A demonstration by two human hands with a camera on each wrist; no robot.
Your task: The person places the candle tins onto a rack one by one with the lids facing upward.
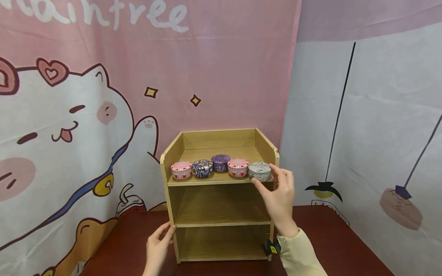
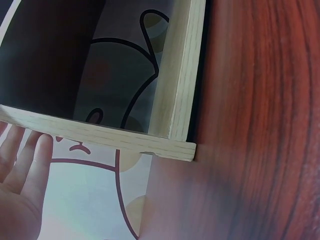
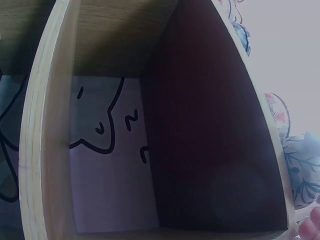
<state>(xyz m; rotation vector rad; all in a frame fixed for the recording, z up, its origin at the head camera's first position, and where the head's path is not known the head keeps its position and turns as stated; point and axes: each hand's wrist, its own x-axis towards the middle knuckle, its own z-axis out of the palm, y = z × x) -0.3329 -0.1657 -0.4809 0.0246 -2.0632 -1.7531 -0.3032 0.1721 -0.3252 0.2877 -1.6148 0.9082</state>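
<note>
A small wooden shelf [image 1: 221, 224] stands with a row of round patterned tins along its top. My right hand [image 1: 281, 191] pinches the grey-and-white leaf-patterned tin [image 1: 260, 171] at the row's right end, thumb at its front and fingers at its right side. Beside it are a pink tin with red hearts [image 1: 238, 168], a purple tin [image 1: 220, 163] set slightly back, a blue-and-gold tin [image 1: 202, 168] and another pink tin [image 1: 181, 170]. My left hand [image 1: 159, 245] touches the shelf's left side panel; its fingers lie straight along the panel's edge [image 2: 90, 132] in the left wrist view.
Raised side and back walls [image 1: 219, 138] enclose the shelf's top. Two compartments below hold nothing visible. The shelf stands on a dark red wood-grain table [image 1: 319, 237]. A printed cloth [image 1: 235, 84] hangs behind. A black strap end [image 1: 271, 247] hangs by my right sleeve.
</note>
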